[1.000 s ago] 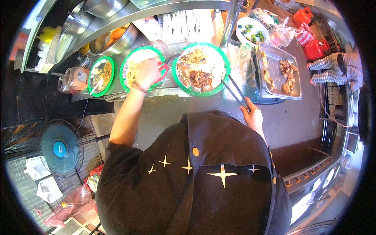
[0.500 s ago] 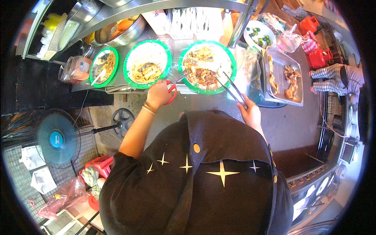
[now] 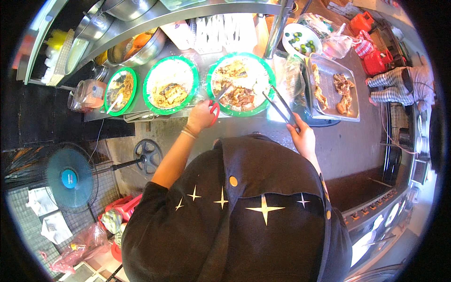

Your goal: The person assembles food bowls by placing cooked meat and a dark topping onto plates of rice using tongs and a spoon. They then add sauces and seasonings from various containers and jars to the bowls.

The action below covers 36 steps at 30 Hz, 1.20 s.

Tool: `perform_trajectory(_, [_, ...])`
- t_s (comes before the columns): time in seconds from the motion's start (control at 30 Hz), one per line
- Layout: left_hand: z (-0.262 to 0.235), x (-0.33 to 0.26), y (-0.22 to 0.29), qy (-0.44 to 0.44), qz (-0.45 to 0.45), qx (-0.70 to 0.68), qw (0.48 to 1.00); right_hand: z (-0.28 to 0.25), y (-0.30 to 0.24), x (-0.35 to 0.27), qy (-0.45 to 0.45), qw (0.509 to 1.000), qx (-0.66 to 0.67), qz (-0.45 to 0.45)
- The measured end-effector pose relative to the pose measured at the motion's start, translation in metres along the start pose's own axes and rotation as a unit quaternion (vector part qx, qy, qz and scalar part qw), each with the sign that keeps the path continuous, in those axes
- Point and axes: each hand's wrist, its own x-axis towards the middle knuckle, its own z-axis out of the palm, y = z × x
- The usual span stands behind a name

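My left hand (image 3: 200, 116) is closed on red-handled scissors (image 3: 214, 113), whose blades reach over the left part of the right-hand green-rimmed plate (image 3: 271, 75). Chopped browned meat (image 3: 237, 97) and paler pieces lie on that plate, beside something white that is washed out by glare. Dark tongs (image 3: 282, 109) are gripped in my right hand (image 3: 302, 136); their tips, spread apart, are at the plate's right rim with nothing visible between them. A middle green-rimmed plate (image 3: 148, 91) holds yellowish meat pieces. Further left, a smaller green-rimmed plate (image 3: 135, 89) carries brown food and a white utensil.
A metal tray (image 3: 353, 84) with cooked meat stands right of the plates, near a white bowl (image 3: 287, 44) of green fruit. Behind are a steel bowl (image 3: 157, 49) and a shelf post (image 3: 276, 35). A fan (image 3: 70, 178) stands left; another person (image 3: 404, 84) is far right.
The tongs have drawn back from the meat to the plate's right rim. The scissors have come further over the plate's left part. The whole view has shifted slightly.
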Motion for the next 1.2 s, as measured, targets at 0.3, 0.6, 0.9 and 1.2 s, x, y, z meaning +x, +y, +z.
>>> perform_trajectory(0.3, [-0.048,0.001,0.024,0.016,0.085,-0.047,0.995,-0.033,0.014,-0.015,0.062,0.996,0.035,0.052])
perform_trajectory(0.6, [-0.057,0.005,0.014,-0.059,-0.012,-0.090,0.994,-0.145,0.118,0.008,0.210,0.925,-0.239,0.209])
perform_trajectory(0.9, [-0.040,0.011,0.024,-0.095,-0.026,-0.102,0.990,-0.158,0.215,0.051,0.111,0.934,-0.192,0.281])
perform_trajectory(1.2, [-0.036,0.003,0.015,-0.060,-0.006,-0.124,0.990,-0.139,0.209,0.079,0.103,0.920,-0.275,0.259])
